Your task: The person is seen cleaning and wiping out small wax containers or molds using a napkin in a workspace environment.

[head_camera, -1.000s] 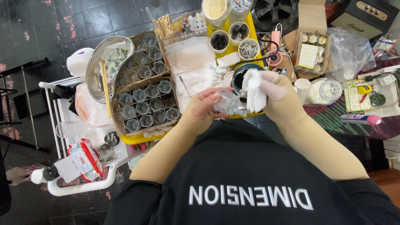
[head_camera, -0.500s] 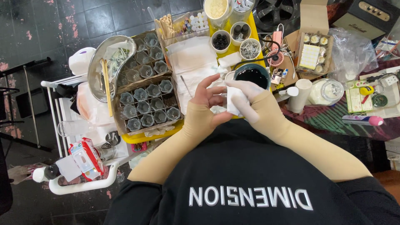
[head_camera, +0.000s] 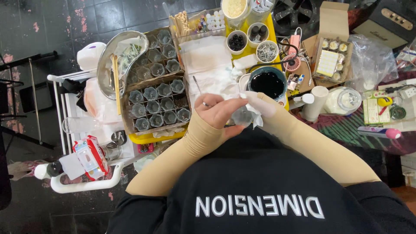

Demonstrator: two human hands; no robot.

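Left hand: centre of the frame, fingers curled around a small clear glass cup.
Right hand: fingers pressing a white tissue against the cup, probably inside it.
Just above: bowl of dark liquid.
Left of centre: tray of empty cups.

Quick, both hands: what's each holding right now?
Left hand: closed on a small clear cup.
Right hand: closed on a white tissue.
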